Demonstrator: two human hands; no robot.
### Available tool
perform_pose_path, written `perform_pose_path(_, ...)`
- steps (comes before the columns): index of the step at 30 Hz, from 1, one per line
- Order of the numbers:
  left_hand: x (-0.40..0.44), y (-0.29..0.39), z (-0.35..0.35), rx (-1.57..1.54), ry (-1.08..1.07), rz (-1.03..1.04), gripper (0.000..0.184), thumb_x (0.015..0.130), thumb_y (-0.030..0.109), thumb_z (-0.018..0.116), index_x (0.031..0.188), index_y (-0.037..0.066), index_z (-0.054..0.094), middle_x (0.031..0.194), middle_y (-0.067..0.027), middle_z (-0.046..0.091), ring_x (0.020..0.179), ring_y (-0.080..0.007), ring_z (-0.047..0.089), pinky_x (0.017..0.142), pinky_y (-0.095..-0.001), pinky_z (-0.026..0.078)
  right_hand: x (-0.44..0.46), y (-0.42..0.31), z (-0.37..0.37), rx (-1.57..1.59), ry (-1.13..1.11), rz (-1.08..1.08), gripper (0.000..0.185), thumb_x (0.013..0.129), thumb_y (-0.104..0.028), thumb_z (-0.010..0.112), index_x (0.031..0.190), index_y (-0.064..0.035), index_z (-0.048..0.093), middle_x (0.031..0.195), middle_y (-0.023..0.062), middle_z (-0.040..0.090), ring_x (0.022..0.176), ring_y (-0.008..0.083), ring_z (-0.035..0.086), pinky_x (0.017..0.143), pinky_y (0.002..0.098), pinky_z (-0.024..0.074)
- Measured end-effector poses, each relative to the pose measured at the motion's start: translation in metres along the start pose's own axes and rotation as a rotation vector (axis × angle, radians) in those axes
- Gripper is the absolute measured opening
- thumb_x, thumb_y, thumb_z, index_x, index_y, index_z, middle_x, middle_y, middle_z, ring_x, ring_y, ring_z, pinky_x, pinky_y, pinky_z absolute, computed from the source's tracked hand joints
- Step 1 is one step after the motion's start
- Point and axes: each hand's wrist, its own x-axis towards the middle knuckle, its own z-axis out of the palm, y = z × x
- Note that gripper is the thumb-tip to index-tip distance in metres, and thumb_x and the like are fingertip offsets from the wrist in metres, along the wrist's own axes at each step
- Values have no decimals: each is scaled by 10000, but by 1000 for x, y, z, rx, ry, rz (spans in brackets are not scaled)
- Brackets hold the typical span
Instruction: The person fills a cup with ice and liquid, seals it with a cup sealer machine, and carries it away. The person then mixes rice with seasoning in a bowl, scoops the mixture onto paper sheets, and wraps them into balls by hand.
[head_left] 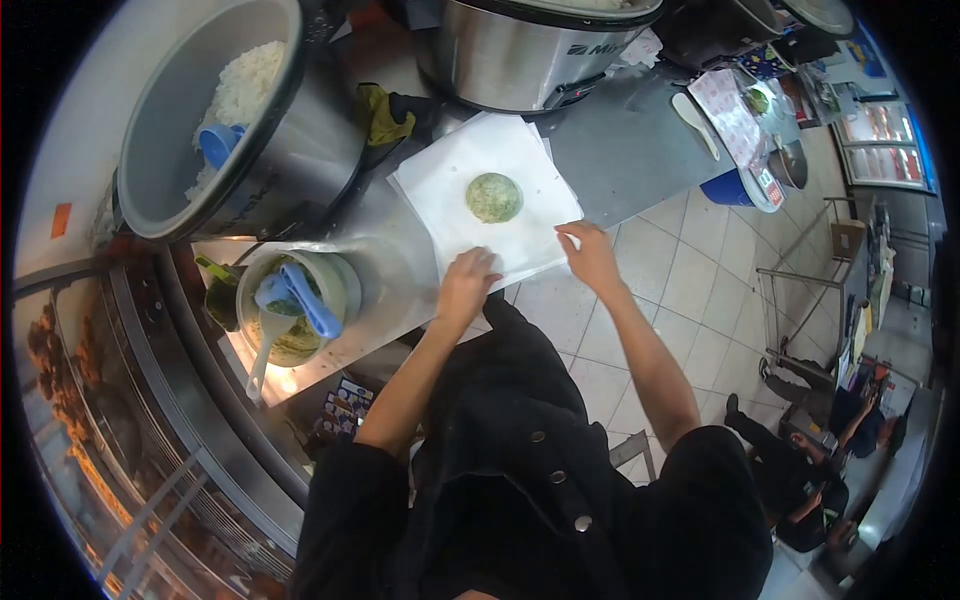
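A stack of white paper sheets (pixel 440 185) lies on the steel counter in front of me. On its top sheet sits a round, pale mound of rice flecked with green (pixel 494 198). My left hand (pixel 467 287) is at the near edge of the stack, its fingers curled closed on the paper. My right hand (pixel 590 257) pinches the right edge of the paper between thumb and fingers. Both hands are clear of the mound. How many sheets the fingers hold is too small to tell.
At left stands a large cooker of white rice (pixel 250 85) with a blue scoop (pixel 218 145). Nearer is a pot (pixel 345 285) with a blue-handled utensil (pixel 310 300) and a pale spatula (pixel 264 352). Another cooker (pixel 510 55) stands behind the paper. People (pixel 800 480) are at far right.
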Motion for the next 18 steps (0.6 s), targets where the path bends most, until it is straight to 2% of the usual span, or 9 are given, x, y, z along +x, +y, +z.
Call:
perform_pose_path(1,3,0,-3,-17,3,-44,355,753,175,756,1067,30,674,1181,-135,614,1164,-317,543,988,-432,446,5,19,-8,-32,-33,-52,226,871,-140,664,1067,-46,724,1112,142,689,1077,314,621,940,402,486)
perform_pose_path(5,11,-2,-13,73,-91,71,304,789,122,724,1075,30,679,1190,-132,623,1182,-316,546,992,-435,454,25,58,-20,-291,-151,-360,269,859,-175,680,1113,-95,719,1211,17,673,1256,231,517,1037,382,415)
perform_pose_path(8,11,-3,-12,117,-126,98,279,809,74,689,1083,22,675,1173,-141,636,1163,-318,567,984,-424,470,45,88,-22,-295,-320,-465,332,845,-234,697,1153,-112,707,1267,-30,647,1307,212,471,1072,389,381)
perform_pose_path(10,16,-1,-16,149,-148,108,272,820,44,663,1090,12,669,1134,-153,662,1115,-324,605,960,-413,493,57,100,-23,-264,-359,-487,352,840,-270,704,1152,-108,708,1269,-16,648,1300,216,478,1072,391,384)
perform_pose_path(13,24,-4,-24,21,-132,-41,271,820,24,648,1088,6,686,1018,-169,699,962,-331,672,853,-396,543,67,92,-34,-203,-385,-499,379,840,-312,706,1154,-98,708,1262,1,654,1294,224,484,1074,395,384)
perform_pose_path(18,42,-1,-40,-102,-152,-269,175,810,31,693,976,31,747,896,-145,720,783,-307,698,724,-367,558,78,64,-32,-96,-428,-554,414,839,-350,710,1159,-86,706,1224,26,674,1282,249,492,1068,405,390)
